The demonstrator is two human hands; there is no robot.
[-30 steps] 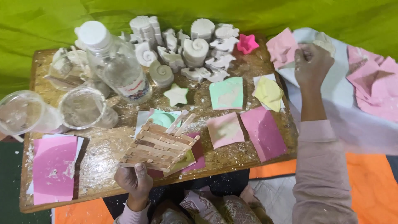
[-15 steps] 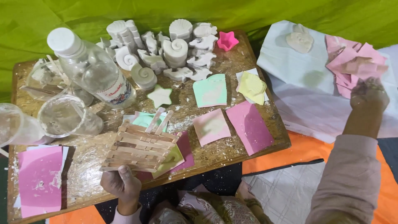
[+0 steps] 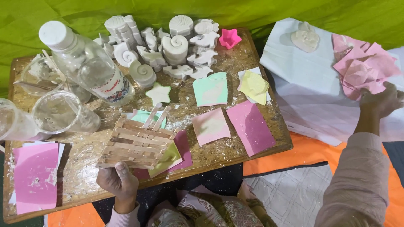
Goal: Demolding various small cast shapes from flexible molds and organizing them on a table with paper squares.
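Observation:
My left hand grips the near edge of a raft of wooden craft sticks, held just above the wooden table. Under the raft lie green and pink paper squares. My right hand reaches out to the right, fingers curled at the edge of a heap of crumpled pink paper lying on a white sheet. A white plaster shell cast rests further back on that sheet. Whether the right hand holds any paper is unclear.
Several white plaster shell and star casts crowd the table's back. A pink star mould, a clear plastic bottle and clear cups stand there too. Pink, green and yellow paper squares lie about. Green cloth lies behind.
My right hand has swung from the plaster cast on the white sheet out to the pink paper heap. The left hand kept holding the stick raft.

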